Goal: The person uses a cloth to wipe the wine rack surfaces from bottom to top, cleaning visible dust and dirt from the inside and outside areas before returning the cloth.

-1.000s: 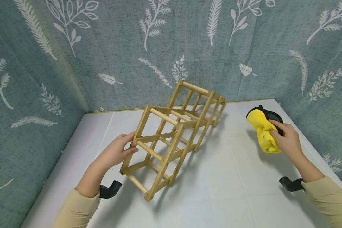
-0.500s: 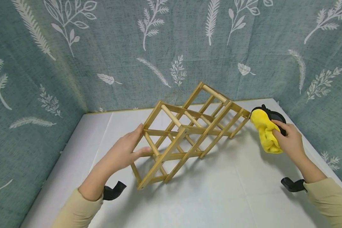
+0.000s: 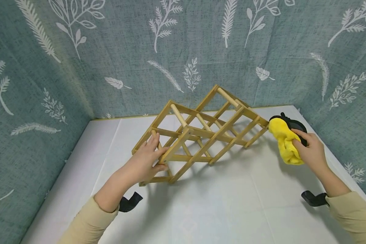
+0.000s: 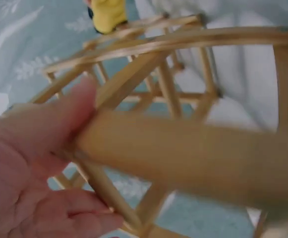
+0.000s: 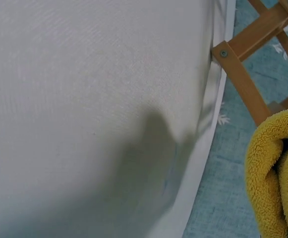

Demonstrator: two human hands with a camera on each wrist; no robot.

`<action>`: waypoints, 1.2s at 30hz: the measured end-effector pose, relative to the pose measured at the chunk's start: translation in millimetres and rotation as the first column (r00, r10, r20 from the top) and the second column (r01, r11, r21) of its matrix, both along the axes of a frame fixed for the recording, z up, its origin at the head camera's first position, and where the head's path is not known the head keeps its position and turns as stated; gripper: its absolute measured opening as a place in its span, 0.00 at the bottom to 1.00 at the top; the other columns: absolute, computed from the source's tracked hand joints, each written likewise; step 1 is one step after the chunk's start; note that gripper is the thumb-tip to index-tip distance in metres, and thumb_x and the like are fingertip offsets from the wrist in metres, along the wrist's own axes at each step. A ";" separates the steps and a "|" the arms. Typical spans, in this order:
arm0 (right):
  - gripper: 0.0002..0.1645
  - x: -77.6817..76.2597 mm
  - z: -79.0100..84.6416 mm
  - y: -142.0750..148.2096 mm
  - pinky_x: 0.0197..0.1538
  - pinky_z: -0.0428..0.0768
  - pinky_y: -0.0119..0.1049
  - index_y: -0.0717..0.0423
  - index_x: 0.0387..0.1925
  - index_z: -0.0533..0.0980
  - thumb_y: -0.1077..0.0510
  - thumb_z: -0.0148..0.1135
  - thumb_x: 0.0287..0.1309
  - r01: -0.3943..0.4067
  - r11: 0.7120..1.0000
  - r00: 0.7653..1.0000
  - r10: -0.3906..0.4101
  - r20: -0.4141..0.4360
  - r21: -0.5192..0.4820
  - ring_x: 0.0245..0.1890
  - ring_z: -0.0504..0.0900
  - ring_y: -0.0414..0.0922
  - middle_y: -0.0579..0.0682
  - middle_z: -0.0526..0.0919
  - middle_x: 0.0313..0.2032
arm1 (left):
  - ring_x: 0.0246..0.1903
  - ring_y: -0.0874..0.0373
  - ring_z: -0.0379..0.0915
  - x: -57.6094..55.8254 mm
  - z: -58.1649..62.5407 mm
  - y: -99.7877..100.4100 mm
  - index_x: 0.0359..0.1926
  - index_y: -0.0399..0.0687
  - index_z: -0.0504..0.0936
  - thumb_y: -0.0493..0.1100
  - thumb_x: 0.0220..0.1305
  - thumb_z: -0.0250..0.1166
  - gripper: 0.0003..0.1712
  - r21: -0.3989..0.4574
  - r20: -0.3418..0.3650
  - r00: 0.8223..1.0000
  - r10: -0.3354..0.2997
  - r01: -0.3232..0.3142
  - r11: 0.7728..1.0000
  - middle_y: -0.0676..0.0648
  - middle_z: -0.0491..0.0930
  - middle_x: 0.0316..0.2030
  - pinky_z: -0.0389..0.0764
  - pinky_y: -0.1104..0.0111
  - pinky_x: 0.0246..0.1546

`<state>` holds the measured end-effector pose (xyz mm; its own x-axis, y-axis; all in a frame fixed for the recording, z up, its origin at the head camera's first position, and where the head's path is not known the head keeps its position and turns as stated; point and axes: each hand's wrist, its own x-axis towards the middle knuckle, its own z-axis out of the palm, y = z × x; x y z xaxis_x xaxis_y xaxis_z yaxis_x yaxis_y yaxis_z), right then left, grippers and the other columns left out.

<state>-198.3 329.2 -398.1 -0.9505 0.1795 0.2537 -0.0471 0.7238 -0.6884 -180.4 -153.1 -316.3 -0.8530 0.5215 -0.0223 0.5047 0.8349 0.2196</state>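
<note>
Space around a wooden rack point(image 3: 214, 136) and a yellow cloth point(image 3: 283, 140)

Patterned fabric walls point(image 3: 125, 51) stand behind and to both sides, so the far edge of the white surface point(image 3: 225, 203) gives little margin; the widest room lies on the near side. The rack stands tilted mid-surface, its far right corner just beside the cloth; whether they touch cannot be told. It looks light but long, a lattice whose screwed joints may flex or fold, so a slat close to a joint should make the surest hold. The left hand point(image 3: 144, 161) curls thumb and fingers about its near left corner. The cloth, over on the right, seems soft, thick and forgiving, easy to bunch anywhere. The right hand point(image 3: 312, 149) pinches it together with a black piece point(image 3: 297, 126), probably stiffer, whose nature is unclear. Smallest, a screw head point(image 5: 223, 53) marks a joint where pile might snag.
</note>
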 end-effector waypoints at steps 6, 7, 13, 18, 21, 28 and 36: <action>0.25 3.4 -0.6 1.0 0.35 0.63 0.42 0.65 0.61 0.66 0.58 0.46 0.64 -0.031 1.000 0.999 0.031 0.015 0.003 0.46 0.66 0.64 0.71 0.66 0.51 | 0.52 0.42 0.72 -30.8 -16.1 -17.8 0.62 0.44 0.68 0.39 0.53 0.66 0.34 0.150 -0.198 0.972 0.128 -0.099 0.984 0.38 0.63 0.63 0.68 0.46 0.52; 0.25 4.1 -0.3 0.5 0.34 0.62 0.41 0.65 0.60 0.66 0.58 0.46 0.64 -0.038 0.999 0.999 0.038 0.018 0.006 0.44 0.67 0.62 0.71 0.67 0.50 | 0.45 0.43 0.76 -36.5 -20.6 -21.2 0.63 0.44 0.66 0.39 0.55 0.65 0.34 0.179 -0.219 0.962 0.163 -0.125 0.976 0.38 0.68 0.60 0.73 0.48 0.46; 0.24 4.8 -0.6 -6.2 0.29 0.62 0.38 0.65 0.58 0.68 0.60 0.47 0.63 -0.080 0.995 0.997 0.080 0.001 0.056 0.36 0.67 0.55 0.67 0.69 0.45 | 0.32 0.40 0.78 -67.6 -45.0 -39.6 0.68 0.42 0.58 0.43 0.64 0.56 0.33 0.326 -0.154 0.911 0.381 -0.317 0.891 0.32 0.78 0.45 0.77 0.55 0.29; 0.23 4.3 -0.8 -10.5 0.27 0.62 0.34 0.65 0.57 0.70 0.60 0.48 0.62 -0.079 0.995 0.997 0.080 -0.014 0.062 0.32 0.66 0.50 0.66 0.70 0.43 | 0.62 0.35 0.54 -82.7 -58.3 -48.9 0.70 0.40 0.46 0.39 0.68 0.50 0.34 0.356 -0.058 0.914 0.402 -0.357 0.863 0.32 0.57 0.64 0.65 0.47 0.56; 0.23 3.7 -0.6 -11.1 0.27 0.62 0.33 0.65 0.57 0.69 0.60 0.48 0.62 -0.075 0.995 0.997 0.076 -0.010 0.059 0.33 0.66 0.51 0.66 0.69 0.43 | 0.66 0.31 0.35 -84.6 -67.1 -57.7 0.71 0.38 0.42 0.37 0.70 0.47 0.34 0.306 -0.025 0.903 0.429 -0.401 0.863 0.30 0.43 0.68 0.50 0.42 0.62; 0.23 -1.5 1.7 -15.3 0.27 0.62 0.36 0.66 0.57 0.70 0.61 0.48 0.61 -0.069 0.996 0.997 0.071 -0.034 0.056 0.32 0.66 0.53 0.68 0.69 0.43 | 0.57 0.32 0.62 -81.0 -88.6 -80.8 0.67 0.33 0.55 0.48 0.69 0.48 0.32 0.319 -0.003 0.848 0.531 -0.502 0.804 0.30 0.60 0.62 0.67 0.44 0.52; 0.22 -8.5 3.2 -42.2 0.32 0.62 0.39 0.67 0.53 0.73 0.64 0.51 0.57 -0.081 0.996 0.981 0.085 -0.175 0.032 0.34 0.67 0.55 0.68 0.69 0.41 | 0.37 0.36 0.76 -87.9 -92.9 -79.3 0.66 0.38 0.60 0.47 0.66 0.52 0.31 0.402 -0.062 0.851 0.522 -0.457 0.793 0.29 0.74 0.49 0.75 0.51 0.33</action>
